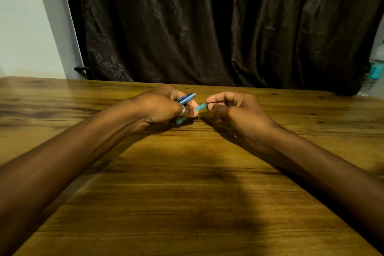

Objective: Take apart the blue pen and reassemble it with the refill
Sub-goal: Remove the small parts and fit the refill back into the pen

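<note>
My left hand (164,106) is closed around a shiny blue pen part (186,98) that sticks out past its fingers toward the right. Its thumb and forefinger also pinch a teal pen barrel (201,107), whose lower end (181,120) shows below the thumb near the table. My right hand (234,110) pinches the barrel's right end between thumb and forefinger. Both hands hover just over the wooden table (187,183), nearly touching each other. A ring sits on my left thumb. No refill can be made out.
A dark curtain (207,27) hangs behind the table's far edge. A pale wall (25,27) stands at the left, and some teal items (376,72) show at the far right.
</note>
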A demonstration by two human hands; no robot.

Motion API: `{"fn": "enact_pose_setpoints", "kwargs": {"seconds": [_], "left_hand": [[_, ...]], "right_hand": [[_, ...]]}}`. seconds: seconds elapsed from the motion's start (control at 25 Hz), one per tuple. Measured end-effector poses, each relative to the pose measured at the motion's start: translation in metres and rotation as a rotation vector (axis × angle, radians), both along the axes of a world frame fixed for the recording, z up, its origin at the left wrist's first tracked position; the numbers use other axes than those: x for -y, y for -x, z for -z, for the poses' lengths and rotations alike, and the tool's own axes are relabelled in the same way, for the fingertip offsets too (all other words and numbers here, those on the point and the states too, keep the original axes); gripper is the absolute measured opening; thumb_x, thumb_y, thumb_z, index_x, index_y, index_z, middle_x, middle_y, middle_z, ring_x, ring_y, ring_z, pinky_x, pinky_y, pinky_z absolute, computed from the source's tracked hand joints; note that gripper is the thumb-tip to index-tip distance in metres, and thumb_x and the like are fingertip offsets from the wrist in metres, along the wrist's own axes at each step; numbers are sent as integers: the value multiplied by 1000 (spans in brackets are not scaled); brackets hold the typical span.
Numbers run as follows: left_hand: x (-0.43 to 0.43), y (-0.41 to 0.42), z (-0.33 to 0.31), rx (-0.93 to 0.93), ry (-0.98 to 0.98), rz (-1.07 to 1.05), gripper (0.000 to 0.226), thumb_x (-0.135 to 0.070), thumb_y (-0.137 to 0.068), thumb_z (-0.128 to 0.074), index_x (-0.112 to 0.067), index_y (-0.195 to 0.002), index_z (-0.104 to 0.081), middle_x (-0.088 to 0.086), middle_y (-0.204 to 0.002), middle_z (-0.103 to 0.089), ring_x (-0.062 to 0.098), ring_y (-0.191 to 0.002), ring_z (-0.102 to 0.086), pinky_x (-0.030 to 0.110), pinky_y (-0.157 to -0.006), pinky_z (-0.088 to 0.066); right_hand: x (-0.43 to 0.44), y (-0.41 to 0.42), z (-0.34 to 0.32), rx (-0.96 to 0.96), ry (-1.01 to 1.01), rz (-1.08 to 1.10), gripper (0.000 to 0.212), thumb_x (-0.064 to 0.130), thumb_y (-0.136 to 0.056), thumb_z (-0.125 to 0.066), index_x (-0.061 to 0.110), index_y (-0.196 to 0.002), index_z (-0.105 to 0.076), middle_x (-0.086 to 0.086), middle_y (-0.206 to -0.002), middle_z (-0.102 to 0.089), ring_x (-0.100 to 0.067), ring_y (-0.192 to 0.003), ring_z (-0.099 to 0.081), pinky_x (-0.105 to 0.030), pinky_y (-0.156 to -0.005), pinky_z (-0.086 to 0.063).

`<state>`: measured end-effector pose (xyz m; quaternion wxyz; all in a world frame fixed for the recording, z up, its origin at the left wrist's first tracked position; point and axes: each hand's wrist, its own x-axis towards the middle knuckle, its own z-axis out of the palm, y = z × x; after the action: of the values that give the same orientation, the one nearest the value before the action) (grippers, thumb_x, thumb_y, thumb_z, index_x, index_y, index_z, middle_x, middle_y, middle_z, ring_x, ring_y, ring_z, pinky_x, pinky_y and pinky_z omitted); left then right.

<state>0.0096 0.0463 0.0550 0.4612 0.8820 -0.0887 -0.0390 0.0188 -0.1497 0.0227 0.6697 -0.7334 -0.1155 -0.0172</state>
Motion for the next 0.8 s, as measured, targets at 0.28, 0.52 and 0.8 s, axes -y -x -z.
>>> {"fn": "enact_pose_setpoints", "kwargs": {"seconds": [0.28, 0.52, 0.8], "left_hand": [[4, 5, -1, 26, 27, -22, 12, -22, -89, -75, -20, -100, -78, 7, -100, -79, 14, -88, -68, 34, -82, -53], [4, 5, -2, 31, 30, -20, 15, -21, -88, -76, -20, -102, -78, 7, -103, -79, 17, -94, -70, 32, -84, -54], [3, 4, -1, 103, 3, 40, 13, -14, -88, -74, -13, -101, -78, 13, -100, -77, 20, -91, -66, 36, -87, -53]], "right_hand": [[3, -2, -4, 77, -36, 0, 14, 3, -88, -71, 13, -98, -74, 1, -74, -77, -2, -63, -67, -19, -60, -54], [4, 1, -6, 172, 43, 6, 16, 2, -89, -71, 16, -95, -74, 5, -71, -77, 2, -64, -67, -13, -59, -50], [6, 1, -9, 244, 249, 70, 19, 6, -85, -76, 25, -87, -77, 1, -78, -78, -2, -68, -68, -18, -63, -53]]}}
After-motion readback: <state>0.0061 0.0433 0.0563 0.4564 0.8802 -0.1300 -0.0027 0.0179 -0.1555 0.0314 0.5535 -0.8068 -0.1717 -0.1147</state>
